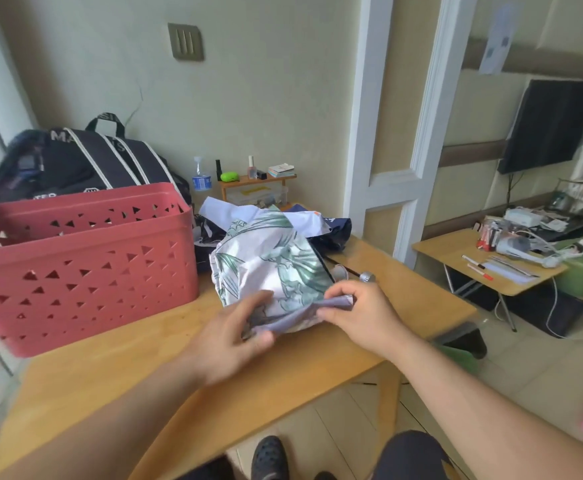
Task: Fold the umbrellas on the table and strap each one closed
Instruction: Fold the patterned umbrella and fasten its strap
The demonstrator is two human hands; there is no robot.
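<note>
A white umbrella with a green leaf print lies crumpled in the middle of the wooden table. Its grey lower edge is stretched between my two hands. My left hand grips the left end of that edge, thumb on top. My right hand pinches the right end. A silver umbrella tip on a dark shaft pokes out just beyond my right hand. Behind the leaf umbrella lie a pale white umbrella and a dark navy one, partly hidden.
A large red perforated basket stands at the table's left, with a black bag behind it. A small wooden shelf with bottles sits against the wall. The table's right edge drops off near my right hand. A low side table stands at the right.
</note>
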